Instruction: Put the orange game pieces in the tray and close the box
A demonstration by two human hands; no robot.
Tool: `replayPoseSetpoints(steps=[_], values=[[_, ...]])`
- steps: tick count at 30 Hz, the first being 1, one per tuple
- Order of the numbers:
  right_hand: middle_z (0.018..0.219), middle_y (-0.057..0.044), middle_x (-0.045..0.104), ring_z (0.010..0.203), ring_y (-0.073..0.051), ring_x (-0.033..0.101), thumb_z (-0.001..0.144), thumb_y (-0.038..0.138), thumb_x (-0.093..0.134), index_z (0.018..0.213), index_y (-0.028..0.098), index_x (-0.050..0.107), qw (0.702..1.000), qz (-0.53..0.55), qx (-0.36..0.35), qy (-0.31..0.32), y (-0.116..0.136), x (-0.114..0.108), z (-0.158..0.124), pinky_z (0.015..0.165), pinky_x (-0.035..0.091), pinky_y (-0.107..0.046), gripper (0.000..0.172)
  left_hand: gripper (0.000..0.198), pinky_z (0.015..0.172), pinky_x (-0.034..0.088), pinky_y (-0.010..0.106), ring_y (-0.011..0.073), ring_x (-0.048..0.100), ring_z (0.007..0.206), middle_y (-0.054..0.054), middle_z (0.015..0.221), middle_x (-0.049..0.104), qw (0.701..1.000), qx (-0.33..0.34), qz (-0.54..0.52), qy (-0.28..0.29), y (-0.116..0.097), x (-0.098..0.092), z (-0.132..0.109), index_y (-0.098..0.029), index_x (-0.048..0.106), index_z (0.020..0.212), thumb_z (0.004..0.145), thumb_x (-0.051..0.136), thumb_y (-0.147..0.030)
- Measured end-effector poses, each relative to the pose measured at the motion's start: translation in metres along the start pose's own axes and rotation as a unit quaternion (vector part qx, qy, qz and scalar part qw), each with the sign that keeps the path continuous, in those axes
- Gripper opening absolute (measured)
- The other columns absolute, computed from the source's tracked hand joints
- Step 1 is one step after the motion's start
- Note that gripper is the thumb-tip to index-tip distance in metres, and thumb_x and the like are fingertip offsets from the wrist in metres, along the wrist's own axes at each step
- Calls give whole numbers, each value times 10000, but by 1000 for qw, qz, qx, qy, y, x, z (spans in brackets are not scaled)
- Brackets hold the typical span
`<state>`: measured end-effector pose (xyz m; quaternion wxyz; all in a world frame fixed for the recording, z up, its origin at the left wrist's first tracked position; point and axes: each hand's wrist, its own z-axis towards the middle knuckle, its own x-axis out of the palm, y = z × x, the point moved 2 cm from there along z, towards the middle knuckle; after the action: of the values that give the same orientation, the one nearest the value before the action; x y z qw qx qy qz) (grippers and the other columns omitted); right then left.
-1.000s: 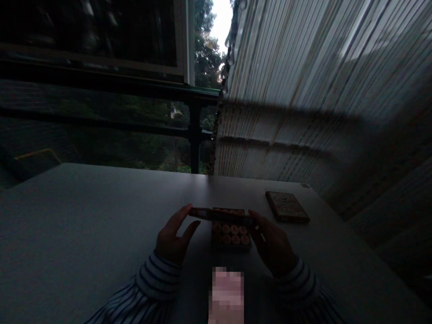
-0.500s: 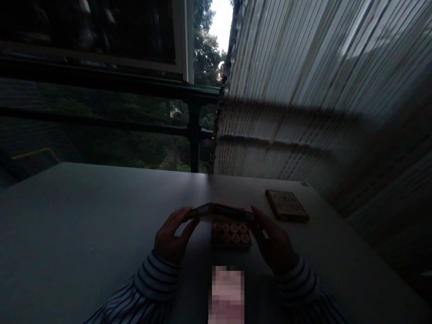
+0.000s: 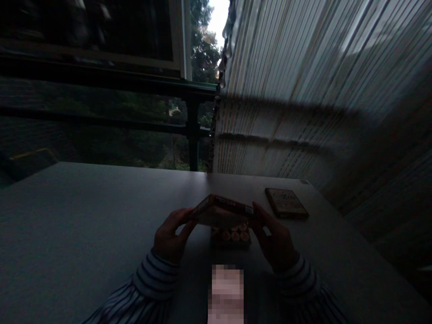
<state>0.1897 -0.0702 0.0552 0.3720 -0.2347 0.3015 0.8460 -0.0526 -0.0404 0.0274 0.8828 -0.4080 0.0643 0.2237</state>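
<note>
Both my hands hold a flat box lid (image 3: 221, 210) by its ends, tilted and raised above an open tray (image 3: 232, 236) filled with several round reddish pieces. My left hand (image 3: 170, 236) pinches the lid's left end. At the right end my right hand (image 3: 274, 243) grips it with fingers closed. The tray rests on the grey table (image 3: 84, 225) just under the lid, and its far rows are hidden behind the lid. Both arms wear striped sleeves.
A second flat box (image 3: 286, 203) with a printed top lies on the table to the right. Behind the table are a dark railing (image 3: 192, 135) with trees beyond and a striped curtain (image 3: 303, 90) on the right. The light is dim.
The lid has risen and tipped, its near underside now facing me, covering more of the tray's far rows. Both hands kept their grip on its ends.
</note>
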Motion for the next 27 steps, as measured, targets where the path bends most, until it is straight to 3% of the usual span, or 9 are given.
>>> replayPoseSetpoints(steps=[6, 16, 27], values=[[899, -72, 645, 666, -135, 617, 835, 250, 432, 1234, 178, 394, 1000, 13, 14, 0, 4, -2, 2, 570, 518, -236, 408, 228, 721, 530, 290, 158, 599, 799, 48, 869, 622, 999, -40, -31, 1, -1, 1, 0, -173, 606, 902, 737, 556, -322], [945, -64, 634, 762, -141, 616, 838, 235, 436, 1257, 199, 360, 997, 64, 31, 36, 6, 3, 2, 603, 521, -239, 428, 272, 639, 547, 249, 161, 639, 703, 36, 813, 666, 983, -143, -112, -5, -1, 5, -2, -151, 610, 873, 691, 601, -353], [1008, -73, 607, 765, -123, 595, 834, 247, 437, 1239, 183, 365, 993, 67, 41, 88, 7, 7, 0, 626, 497, -227, 416, 332, 648, 546, 273, 185, 646, 696, 50, 776, 683, 962, -209, -175, 1, 3, 7, -4, -134, 617, 879, 637, 644, -360]])
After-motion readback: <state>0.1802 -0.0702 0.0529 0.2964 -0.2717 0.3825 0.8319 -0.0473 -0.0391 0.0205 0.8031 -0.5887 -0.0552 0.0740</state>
